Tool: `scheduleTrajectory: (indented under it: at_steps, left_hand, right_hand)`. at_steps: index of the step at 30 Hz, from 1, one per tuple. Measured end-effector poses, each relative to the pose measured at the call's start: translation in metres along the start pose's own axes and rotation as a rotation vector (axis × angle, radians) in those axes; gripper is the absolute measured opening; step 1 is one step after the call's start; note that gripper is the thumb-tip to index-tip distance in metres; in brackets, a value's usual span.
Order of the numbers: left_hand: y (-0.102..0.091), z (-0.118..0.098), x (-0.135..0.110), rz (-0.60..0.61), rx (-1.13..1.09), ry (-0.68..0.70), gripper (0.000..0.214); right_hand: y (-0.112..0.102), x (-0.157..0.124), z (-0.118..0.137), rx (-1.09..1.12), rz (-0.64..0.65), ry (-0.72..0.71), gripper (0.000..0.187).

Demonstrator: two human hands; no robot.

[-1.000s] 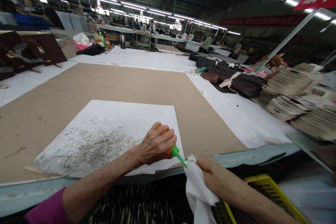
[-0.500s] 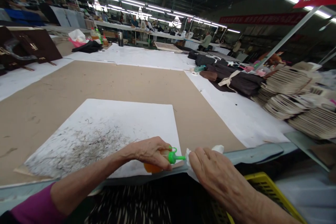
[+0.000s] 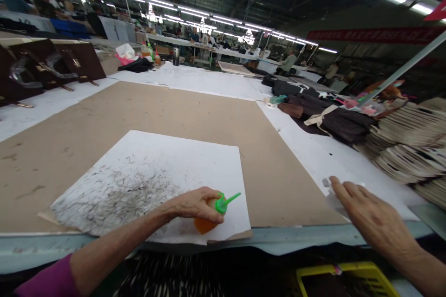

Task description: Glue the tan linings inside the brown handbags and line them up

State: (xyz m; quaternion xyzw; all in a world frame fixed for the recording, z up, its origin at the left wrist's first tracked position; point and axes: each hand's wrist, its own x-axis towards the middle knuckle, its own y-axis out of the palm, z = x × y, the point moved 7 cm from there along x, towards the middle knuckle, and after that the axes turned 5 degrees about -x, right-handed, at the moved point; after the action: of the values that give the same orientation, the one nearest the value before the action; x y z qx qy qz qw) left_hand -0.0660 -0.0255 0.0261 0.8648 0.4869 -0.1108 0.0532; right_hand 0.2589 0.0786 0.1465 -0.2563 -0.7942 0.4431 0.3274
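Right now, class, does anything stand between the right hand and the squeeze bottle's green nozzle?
Nothing visible does. The green nozzle juts clear of the left hand gripping the squeeze bottle, and between it and the right hand only flat white sheet and brown paper lie below.

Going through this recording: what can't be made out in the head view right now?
All in the head view:
Bottle: its body is partly hidden by the left hand.
White cloth: mostly hidden behind the right hand.
Yellow basket: cut off by the bottom edge.
Red banner: lettering too blurred to read.
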Motion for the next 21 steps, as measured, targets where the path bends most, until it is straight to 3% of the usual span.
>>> scheduleTrajectory:
  at_steps: [2,5,10,13,17,21]
  left_hand:
    - [0.002,-0.002,0.006,0.001,-0.1,0.048,0.029]
    - [0.003,-0.002,0.012,0.018,-0.252,0.062,0.037]
    - [-0.002,0.006,0.015,-0.067,-0.265,0.062,0.046]
    - [-0.007,0.016,0.018,-0.132,-0.166,0.042,0.051]
    - [-0.02,0.021,0.017,-0.269,-0.054,0.015,0.07]
    - [-0.029,0.01,-0.021,-0.549,0.182,-0.113,0.085]
  right_hand:
    - [0.03,0.0,0.011,-0.088,0.011,-0.065,0.046]
    - [0.065,0.001,0.025,-0.079,-0.002,-0.049,0.043]
    - [0.1,-0.006,0.052,-0.014,0.016,0.031,0.05]
    - [0.101,-0.008,0.062,0.008,0.032,0.113,0.053]
    - [0.084,-0.005,0.064,0.077,0.028,0.207,0.041]
    - [0.062,-0.023,0.063,0.221,0.017,0.346,0.025]
